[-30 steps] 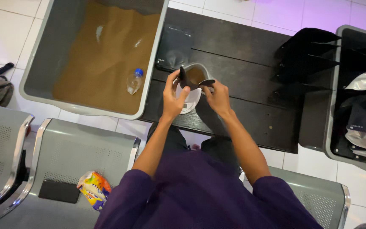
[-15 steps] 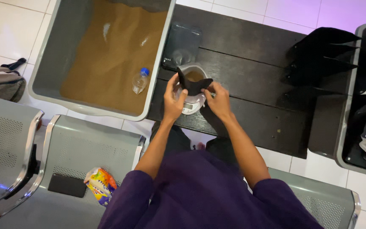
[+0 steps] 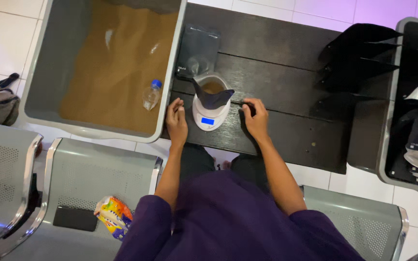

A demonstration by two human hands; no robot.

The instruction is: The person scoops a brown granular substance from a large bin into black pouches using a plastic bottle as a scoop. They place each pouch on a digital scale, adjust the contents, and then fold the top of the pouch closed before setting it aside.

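An open black pouch point(image 3: 212, 93) with brown powder inside stands on a small white scale point(image 3: 209, 117) with a blue display, on a dark wooden table point(image 3: 291, 130). My left hand point(image 3: 176, 121) rests on the table just left of the scale, fingers loosely curled, holding nothing. My right hand point(image 3: 255, 117) lies on the table just right of the scale, fingers bent, also holding nothing. Neither hand touches the pouch.
A large grey tub point(image 3: 44, 77) of brown powder with a plastic bottle point(image 3: 151, 94) in it sits at left. Flat black pouches point(image 3: 198, 50) lie behind the scale; more stand at the right point(image 3: 359, 53) beside a grey bin point(image 3: 417, 121). Metal seats point(image 3: 73, 183) hold a snack packet point(image 3: 114, 216) and a phone point(image 3: 75, 218).
Both hands let go of the pouch and dropped to the table on either side of the scale. The pouch now stands alone on the scale.
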